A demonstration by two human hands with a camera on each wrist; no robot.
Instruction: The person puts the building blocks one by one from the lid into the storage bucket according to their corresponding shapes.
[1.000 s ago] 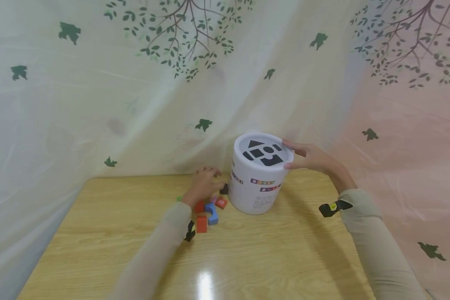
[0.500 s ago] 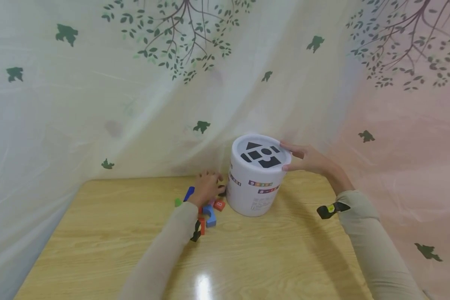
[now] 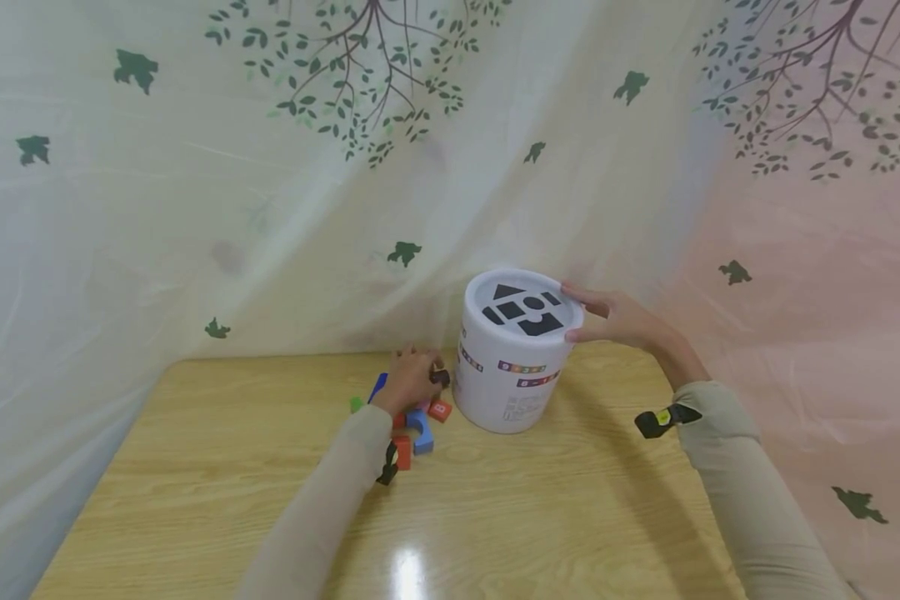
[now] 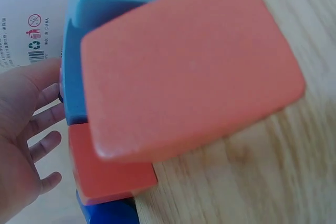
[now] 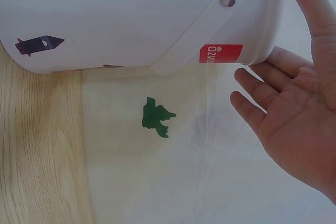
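Okay, so the bit being handled is a small dark block point(image 3: 440, 377), pinched at the fingertips of the left hand point(image 3: 411, 383), just beside the lower wall of a white bucket point(image 3: 487, 400). Can't make out its shape, and the left wrist view mostly hides it, though there the other fingers are loosely bent and apart, with nothing in them. My guess at the weak spot: it's only a fingertip hold on something small, so a bump against that wall could pop it loose. Around and under the wrist sits a crowd: a blue arch block point(image 3: 423, 445), a red block point(image 3: 402, 454) near the sleeve, a smaller red one with a figure on it point(image 3: 440, 410), plus bits of green block point(image 3: 356, 404) and dark blue block point(image 3: 378, 385). Dragging the forearm low would probably scatter those. Over on the bucket's far side, the right hand point(image 3: 621, 320) has its thumb and fingers spread wide, tips touching the rim around the cut-out lid point(image 3: 532, 288). It's contact high up, so I reckon a hard sideways push could tilt the bucket or skid it across the wooden table point(image 3: 540, 508).
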